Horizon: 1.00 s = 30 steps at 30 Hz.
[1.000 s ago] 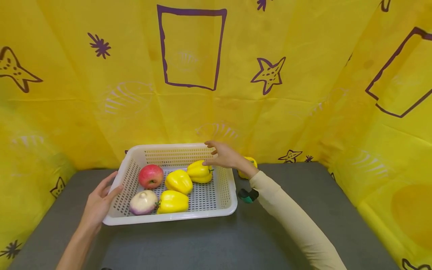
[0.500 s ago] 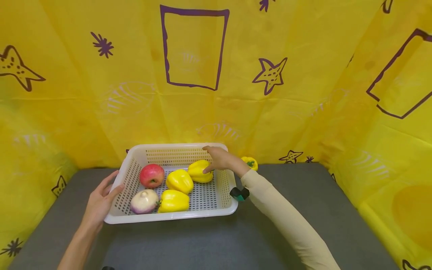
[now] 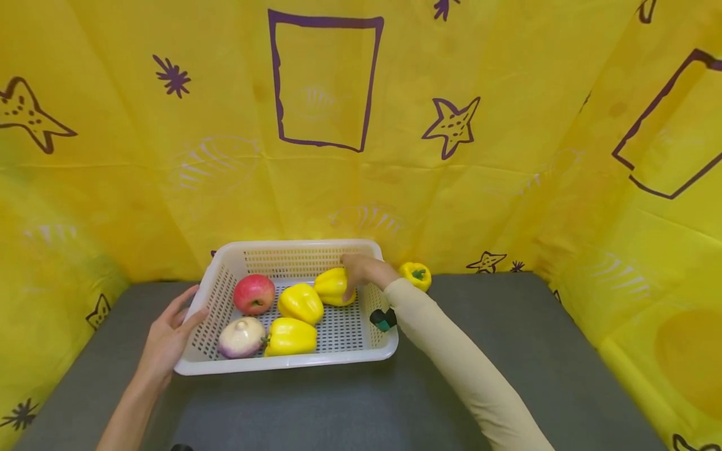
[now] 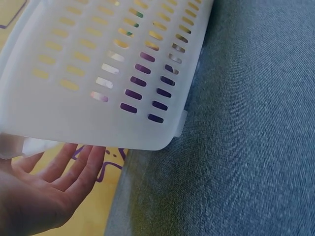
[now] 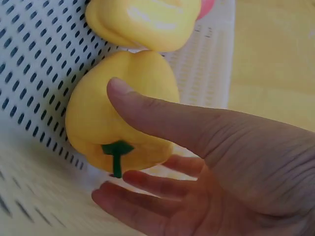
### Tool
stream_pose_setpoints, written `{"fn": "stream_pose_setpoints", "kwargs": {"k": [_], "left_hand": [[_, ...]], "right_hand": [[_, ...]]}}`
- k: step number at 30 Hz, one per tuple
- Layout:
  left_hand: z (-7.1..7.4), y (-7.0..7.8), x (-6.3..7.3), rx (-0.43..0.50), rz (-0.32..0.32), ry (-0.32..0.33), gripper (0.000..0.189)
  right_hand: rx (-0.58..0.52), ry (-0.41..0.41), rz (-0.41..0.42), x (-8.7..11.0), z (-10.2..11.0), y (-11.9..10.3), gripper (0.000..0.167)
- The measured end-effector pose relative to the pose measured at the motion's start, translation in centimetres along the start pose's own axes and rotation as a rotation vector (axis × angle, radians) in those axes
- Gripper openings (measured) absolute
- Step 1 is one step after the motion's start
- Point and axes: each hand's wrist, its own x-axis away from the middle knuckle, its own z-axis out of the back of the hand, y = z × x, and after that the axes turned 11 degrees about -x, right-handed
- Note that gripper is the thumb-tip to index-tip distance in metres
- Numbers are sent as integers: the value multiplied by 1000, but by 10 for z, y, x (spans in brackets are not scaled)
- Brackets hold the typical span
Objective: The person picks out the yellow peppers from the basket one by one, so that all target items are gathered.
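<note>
A white plastic basket (image 3: 361,357) holds a red apple (image 3: 254,294), a white-and-purple turnip (image 3: 242,337) and three yellow bell peppers. My left hand (image 3: 166,338) grips the basket's left end, thumb over the rim and fingers along the outside. Over the back-right bell pepper (image 3: 329,285) is my right hand (image 3: 366,270). In the right wrist view the thumb lies across this pepper (image 5: 88,108), with the loosely spread fingers by its green-stemmed end; firm contact cannot be told. The other two peppers are the middle one (image 3: 301,303) and the front one (image 3: 291,337).
Another yellow bell pepper (image 3: 415,275) lies on the dark grey table (image 3: 507,351), outside the basket at the back right. A yellow cloth (image 3: 316,188) with purple drawings hangs behind the table and along both sides.
My right hand has moved lower over the back-right bell pepper, and its forearm has shifted left, uncovering the pepper outside the basket. The left hand keeps its hold on the basket.
</note>
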Motion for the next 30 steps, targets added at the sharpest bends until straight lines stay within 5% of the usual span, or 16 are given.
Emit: {"fn": "stream_pose_setpoints", "kwargs": {"k": [8, 30], "left_hand": [[-3, 0, 0, 15, -6, -10, 68], [2, 0, 0, -14, 31, -23, 70]], "right_hand": [[-135, -11, 1, -6, -6, 11, 75], [-63, 138, 273, 8, 11, 6, 69]]}}
